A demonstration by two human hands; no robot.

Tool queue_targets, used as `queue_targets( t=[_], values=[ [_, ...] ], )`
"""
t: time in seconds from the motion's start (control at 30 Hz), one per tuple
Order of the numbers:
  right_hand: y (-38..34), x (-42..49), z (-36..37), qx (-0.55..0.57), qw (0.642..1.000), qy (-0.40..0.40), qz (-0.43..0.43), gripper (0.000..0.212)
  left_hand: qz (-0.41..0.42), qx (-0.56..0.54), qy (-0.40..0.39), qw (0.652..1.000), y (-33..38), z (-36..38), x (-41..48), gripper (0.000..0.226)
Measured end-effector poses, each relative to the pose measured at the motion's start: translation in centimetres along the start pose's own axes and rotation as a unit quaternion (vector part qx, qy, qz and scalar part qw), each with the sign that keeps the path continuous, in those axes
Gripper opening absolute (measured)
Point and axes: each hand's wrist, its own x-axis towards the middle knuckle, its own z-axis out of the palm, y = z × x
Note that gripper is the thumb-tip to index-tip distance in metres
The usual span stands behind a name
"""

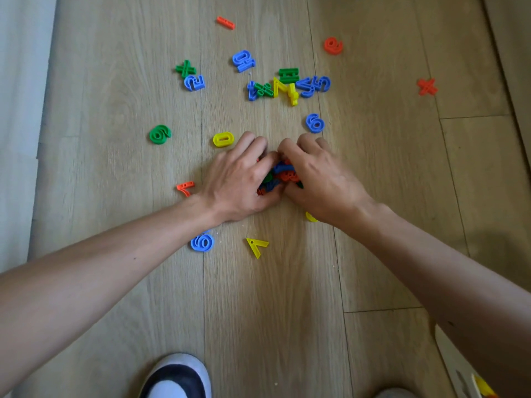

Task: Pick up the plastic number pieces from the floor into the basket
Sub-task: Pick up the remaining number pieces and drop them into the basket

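**Two-handed gathering of scattered pieces.** The left hand (241,179) and right hand (319,176) meet knuckle to knuckle on the wooden floor (115,282). The fingers of both are curled inward round a mixed heap of number pieces (280,175), blue, orange and green. Cupping from both sides probably lets many small pieces be lifted at once rather than singly.

Loose pieces lie just outside the hands:
- a yellow 0 (223,139) beside the left fingertips;
- a blue 6 (315,122) beyond the right fingertips;
- an orange 7 (185,188) by the left wrist;
- a blue piece (202,242), partly under the left forearm;
- a yellow V-shaped piece (256,246) between the forearms.

Farther out are a green 6 (160,134), a tangled cluster (287,86) and an orange cross (427,87).

A pale container edge (454,366) at the lower right, with something yellow inside, is likely the basket. It sits near the right elbow, presumably for a short carry. Most pieces have not yet been collected.
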Motion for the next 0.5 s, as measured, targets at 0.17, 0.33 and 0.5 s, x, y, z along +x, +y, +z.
queue_targets(
  t=[0.17,0.33,0.5],
  values=[
    [0.1,-0.3,0.5,0.034,0.999,0.023,-0.009,0.031,0.018,-0.002,0.012,1.000,-0.1,0.0,-0.4,0.028],
    [1.0,-0.5,0.3,0.141,0.988,0.057,0.000,0.024,0.039,-0.059,0.027,0.997,-0.3,-0.1,-0.2,0.015],
    [1.0,-1.5,-0.4,0.249,0.963,0.092,0.045,0.021,0.009,-0.148,0.057,0.987,-0.5,-0.8,0.5,0.015]
  ],
)
